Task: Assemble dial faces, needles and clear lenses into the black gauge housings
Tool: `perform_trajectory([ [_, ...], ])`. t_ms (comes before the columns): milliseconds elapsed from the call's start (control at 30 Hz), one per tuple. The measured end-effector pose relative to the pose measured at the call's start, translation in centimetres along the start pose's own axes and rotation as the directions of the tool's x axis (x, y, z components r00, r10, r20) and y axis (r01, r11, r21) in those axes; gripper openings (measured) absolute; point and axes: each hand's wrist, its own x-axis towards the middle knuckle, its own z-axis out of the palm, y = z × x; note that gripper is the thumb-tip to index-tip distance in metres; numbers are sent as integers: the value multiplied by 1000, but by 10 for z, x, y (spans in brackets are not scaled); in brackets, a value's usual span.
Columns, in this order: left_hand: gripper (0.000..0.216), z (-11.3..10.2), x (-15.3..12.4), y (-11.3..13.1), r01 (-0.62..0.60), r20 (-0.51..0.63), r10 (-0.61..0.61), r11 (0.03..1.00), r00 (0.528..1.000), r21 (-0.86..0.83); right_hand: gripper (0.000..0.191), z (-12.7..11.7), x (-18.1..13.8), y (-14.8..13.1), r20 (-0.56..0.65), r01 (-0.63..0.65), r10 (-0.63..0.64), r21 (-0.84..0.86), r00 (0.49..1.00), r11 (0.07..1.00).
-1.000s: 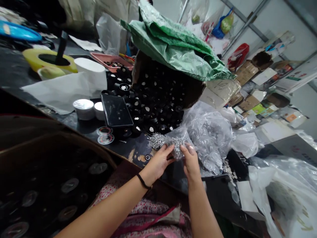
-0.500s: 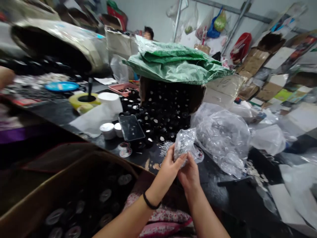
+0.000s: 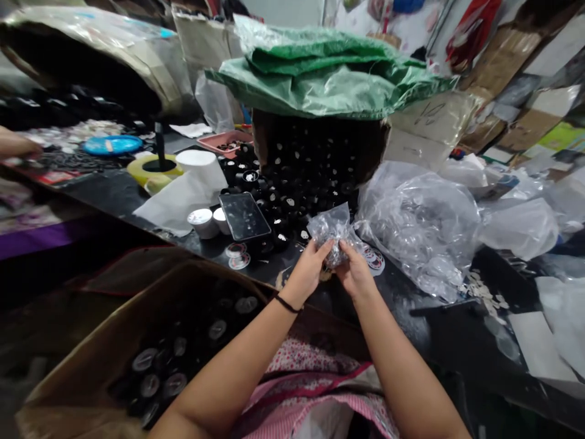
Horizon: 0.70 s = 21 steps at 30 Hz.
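1. Shifted since half a second ago: small clear bag, pushed forward toward heap of black pieces; hands touching then, parted now to either side.
2. Nearest: pink patterned clothing.
3. Lower left: open carton, round black pieces inside.
4. Left hand and right hand both pinching small clear bag; thumbs on near face, other fingers mostly hidden. Black band on left wrist. Silvery bits inside bag. Over dark tabletop; cannot tell if touching.
5. Just beside right hand: overlapping printed discs. Beyond, to right: bulging large plastic bag.
6. Left of hands: pair of printed discs, dark phone-like slab, two white cylinders.
7. Behind small bag: heap of black pieces, at mouth of box topped by crumpled green sheet.
8. Farther left: yellow ring, pink tray, blue dish. At edge: co-worker's hand, cannot tell if holding anything.
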Motion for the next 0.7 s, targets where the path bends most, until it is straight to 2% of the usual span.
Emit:
perform_trajectory([
  [133,35,-1,5,7,-31,-41,30,1000,999,-7,21,12,3,2,26,-15,16,-25,1000,1000],
  [233,33,-11,10,13,-43,-74,44,999,996,19,18,20,12,3,39,-74,77,-67,996,995],
  [400,25,-25,19,21,-43,-69,48,997,996,66,13,24,20,-9,98,-123,136,-133,986,984],
  [567,20,-17,27,44,-78,-73,81,996,994,39,15,33,12,-19,208,-56,90,-166,974,985],
  [700,21,-8,26,68,-115,-71,118,993,990,40,23,41,9,-10,276,41,24,-229,961,972],
])
